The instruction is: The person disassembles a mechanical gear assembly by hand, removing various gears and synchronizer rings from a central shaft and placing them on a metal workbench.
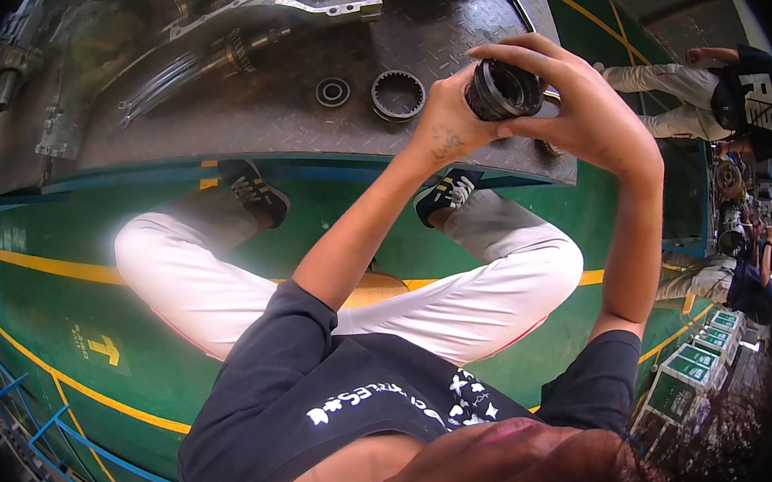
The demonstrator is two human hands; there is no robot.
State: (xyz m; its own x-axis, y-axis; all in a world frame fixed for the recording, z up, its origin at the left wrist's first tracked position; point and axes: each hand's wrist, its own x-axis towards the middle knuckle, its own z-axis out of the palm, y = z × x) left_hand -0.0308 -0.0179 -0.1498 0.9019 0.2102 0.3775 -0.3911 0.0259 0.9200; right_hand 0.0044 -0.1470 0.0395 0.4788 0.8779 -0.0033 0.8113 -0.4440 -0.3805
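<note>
The sleeve (487, 94), dark and hollow, is held over the right part of the table (287, 125), by its near edge; the left grip (454, 114) is clamped on its left side; the right grip (591, 105) curves round from the right and is clamped on it too, fingers on the far side, thumb on the near; just left of them a toothed ring (401, 117) lies on the table, with a bearing (320, 94) near it, farther left; a shaft (239, 51) lies farther left still; a rod (518, 8) lies beyond the sleeve.
</note>
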